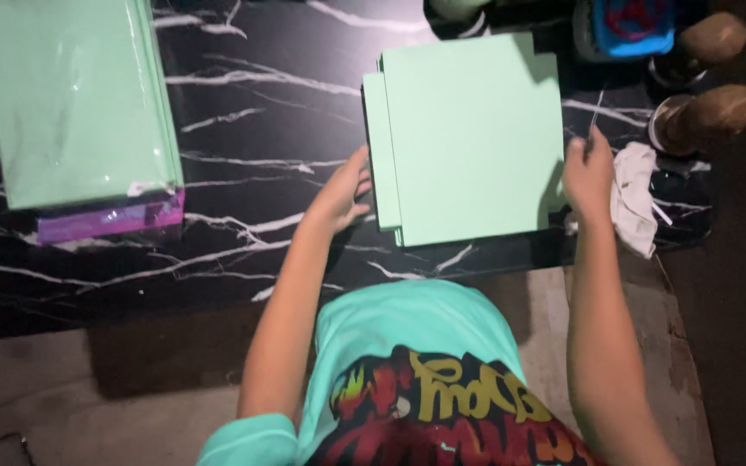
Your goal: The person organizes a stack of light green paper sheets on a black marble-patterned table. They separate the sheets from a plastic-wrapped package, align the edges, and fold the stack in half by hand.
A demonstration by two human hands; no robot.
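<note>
Nearest, the left hand (338,194) and right hand (589,173) flank a small stack of mint-green sheets (472,138) lying flat on the dark marbled surface (261,129). Left fingers curl loosely against the stack's left edge; right fingers rest bunched at its right edge. Likely light, thin and bendy, prone to sliding apart, so best gripped at opposite edges. Farther left lies a wrapped paper pack (75,103).
</note>
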